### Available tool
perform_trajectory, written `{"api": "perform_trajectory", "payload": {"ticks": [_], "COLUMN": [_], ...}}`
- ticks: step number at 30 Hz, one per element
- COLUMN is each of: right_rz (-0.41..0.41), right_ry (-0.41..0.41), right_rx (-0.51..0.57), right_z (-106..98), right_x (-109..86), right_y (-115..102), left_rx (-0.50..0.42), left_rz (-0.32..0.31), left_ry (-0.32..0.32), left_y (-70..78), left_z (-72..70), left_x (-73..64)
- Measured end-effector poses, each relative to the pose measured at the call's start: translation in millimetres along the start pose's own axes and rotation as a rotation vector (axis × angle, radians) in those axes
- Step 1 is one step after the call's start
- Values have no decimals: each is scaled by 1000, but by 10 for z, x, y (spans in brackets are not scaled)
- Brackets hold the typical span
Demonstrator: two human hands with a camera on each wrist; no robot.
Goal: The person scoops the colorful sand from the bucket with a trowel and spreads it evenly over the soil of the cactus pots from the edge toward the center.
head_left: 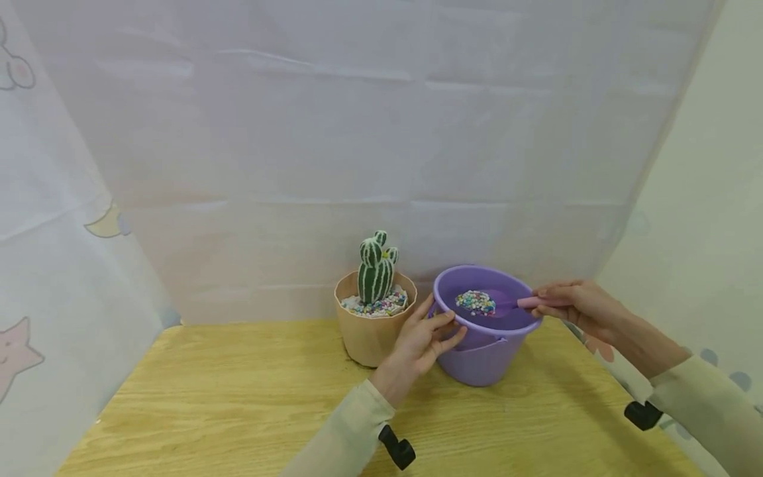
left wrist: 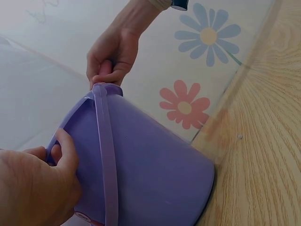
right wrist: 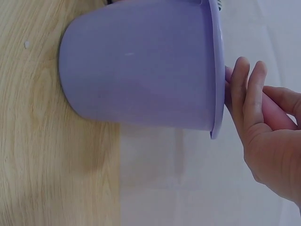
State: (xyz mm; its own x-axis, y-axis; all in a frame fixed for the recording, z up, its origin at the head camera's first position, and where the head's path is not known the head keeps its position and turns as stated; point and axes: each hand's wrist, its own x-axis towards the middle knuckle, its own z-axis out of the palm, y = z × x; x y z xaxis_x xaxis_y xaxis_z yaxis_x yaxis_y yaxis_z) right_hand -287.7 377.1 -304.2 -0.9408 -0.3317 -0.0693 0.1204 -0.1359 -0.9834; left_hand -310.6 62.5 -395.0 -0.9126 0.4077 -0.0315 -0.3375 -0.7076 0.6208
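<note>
A purple bucket [head_left: 483, 358] stands on the table, its handle hanging down the near side. My left hand [head_left: 420, 341] grips its rim at the left; in the left wrist view, fingers [left wrist: 68, 153] curl at the rim. At the rim's right side, my right hand [head_left: 587, 308] holds a small shovel by its pink handle [right wrist: 277, 113]. The shovel's purple blade [head_left: 505, 301] reaches inside the bucket. Multicoloured pebbles [head_left: 475, 303] show at the blade's end; I cannot tell how many lie on it.
Left of the bucket, close to my left hand, is a tan pot [head_left: 365, 338] with a green-and-white cactus [head_left: 377, 278] standing in coloured pebbles. Both sit near the back edge of the wooden table [head_left: 226, 397]. A pale cloth [head_left: 268, 152] hangs behind.
</note>
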Motion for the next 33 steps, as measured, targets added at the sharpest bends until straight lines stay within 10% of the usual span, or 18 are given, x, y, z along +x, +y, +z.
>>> {"api": "perform_trajectory", "payload": {"ticks": [16,33], "right_rz": [-53,-124], "right_ry": [43,-25], "right_rx": [4,383], "right_z": [90,32], "right_x": [-188,-295], "right_y": [-37,199], "left_rx": [64,104], "left_rz": [47,90], "left_ry": [-20,-62], "left_y": [-25,-83], "left_z": [-7,-22], "left_x": [-8,-14]}}
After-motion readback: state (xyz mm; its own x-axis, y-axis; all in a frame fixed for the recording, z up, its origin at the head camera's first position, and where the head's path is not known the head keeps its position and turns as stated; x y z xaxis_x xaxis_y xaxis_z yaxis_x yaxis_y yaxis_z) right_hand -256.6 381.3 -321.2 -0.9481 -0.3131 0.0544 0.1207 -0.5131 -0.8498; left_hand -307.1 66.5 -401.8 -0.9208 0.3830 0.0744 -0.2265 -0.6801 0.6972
